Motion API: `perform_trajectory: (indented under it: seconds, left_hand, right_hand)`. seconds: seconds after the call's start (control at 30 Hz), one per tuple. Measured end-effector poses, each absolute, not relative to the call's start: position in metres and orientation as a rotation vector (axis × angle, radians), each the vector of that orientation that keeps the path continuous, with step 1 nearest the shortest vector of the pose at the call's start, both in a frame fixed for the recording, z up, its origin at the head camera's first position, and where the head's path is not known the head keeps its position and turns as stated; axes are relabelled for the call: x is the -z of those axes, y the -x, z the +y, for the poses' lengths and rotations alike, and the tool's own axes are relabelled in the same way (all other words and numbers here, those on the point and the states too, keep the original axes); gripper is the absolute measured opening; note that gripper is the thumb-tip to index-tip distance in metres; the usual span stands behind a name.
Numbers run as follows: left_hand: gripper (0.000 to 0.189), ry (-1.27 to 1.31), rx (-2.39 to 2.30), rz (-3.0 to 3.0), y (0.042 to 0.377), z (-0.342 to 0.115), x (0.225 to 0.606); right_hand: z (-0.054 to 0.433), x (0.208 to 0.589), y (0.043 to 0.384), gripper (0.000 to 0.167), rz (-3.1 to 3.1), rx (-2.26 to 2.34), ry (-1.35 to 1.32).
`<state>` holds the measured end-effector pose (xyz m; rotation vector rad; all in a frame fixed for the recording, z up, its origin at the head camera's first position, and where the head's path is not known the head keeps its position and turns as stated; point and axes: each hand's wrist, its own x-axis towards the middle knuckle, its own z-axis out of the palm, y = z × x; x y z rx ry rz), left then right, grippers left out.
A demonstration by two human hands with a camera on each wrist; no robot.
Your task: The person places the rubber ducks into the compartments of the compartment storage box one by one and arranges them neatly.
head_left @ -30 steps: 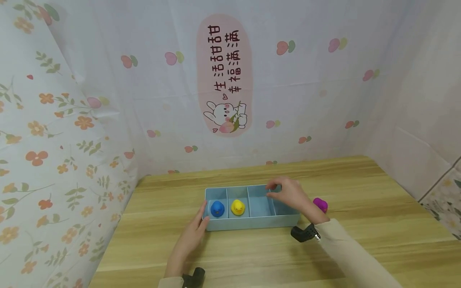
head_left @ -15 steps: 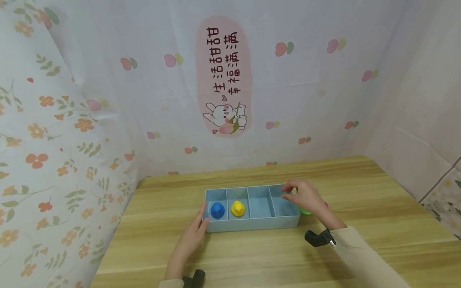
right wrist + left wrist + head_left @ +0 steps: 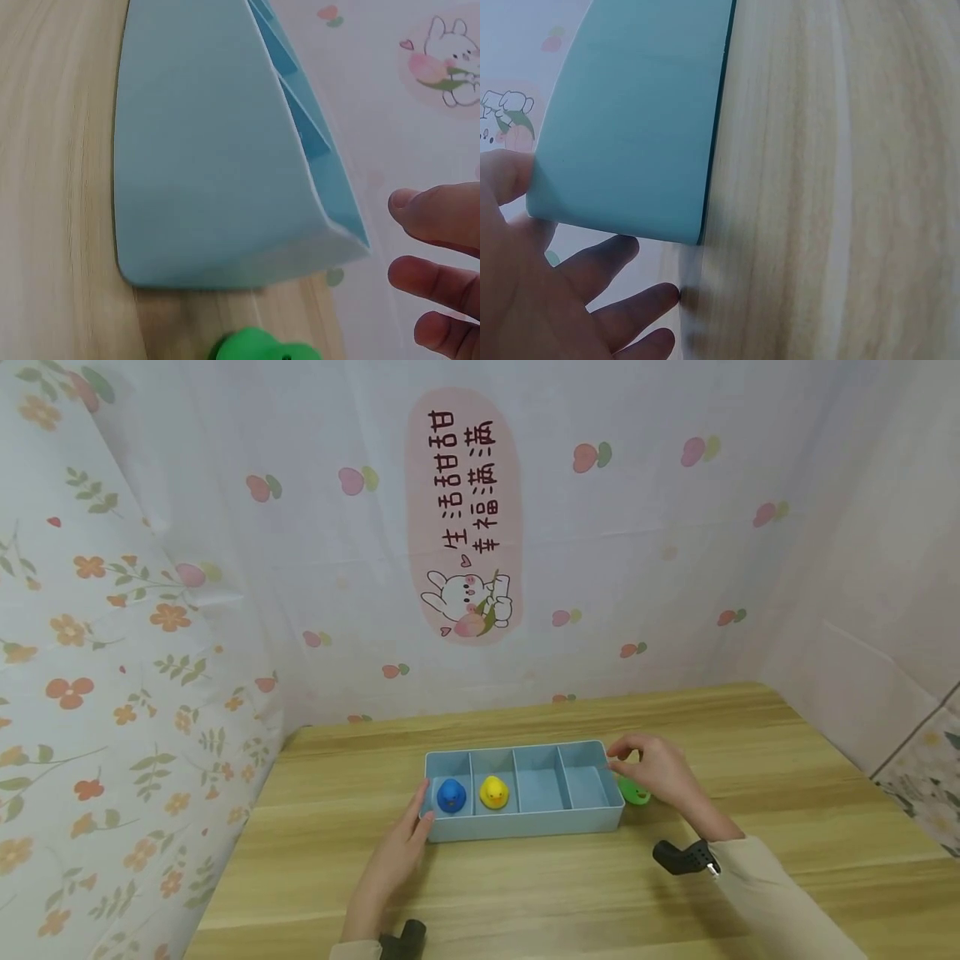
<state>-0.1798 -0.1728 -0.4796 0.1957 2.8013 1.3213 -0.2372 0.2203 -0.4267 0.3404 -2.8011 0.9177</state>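
A pale blue box with several compartments stands on the table. Its leftmost compartment holds a blue toy duck, and the one beside it a yellow toy duck. At the box's left end, my left hand holds the corner, thumb at the rim and fingers by the end wall. Just past the right end hovers my right hand, thumb and fingers apart with nothing between them. Partly hidden below it, a green toy duck sits close to the box; the right wrist view catches its top.
The wooden table meets a patterned cloth backdrop behind the box, and a flowered cloth hangs at the left. Black wrist cameras sit on both wrists, the right one low over the tabletop.
My right hand has moved right, from above the box's right compartments to beyond its end. The green duck has come into view, while the purple one is now hidden. My left hand stays put.
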Motion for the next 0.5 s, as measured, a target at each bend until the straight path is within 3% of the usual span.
perform_trajectory:
  seconds: [0.5]
  left_hand:
    - [0.053, -0.197, -1.327, 2.791, 0.179, -0.173, 0.476]
  right_hand:
    - [0.253, 0.434, 0.233, 0.013, -2.804, -0.833, -0.277]
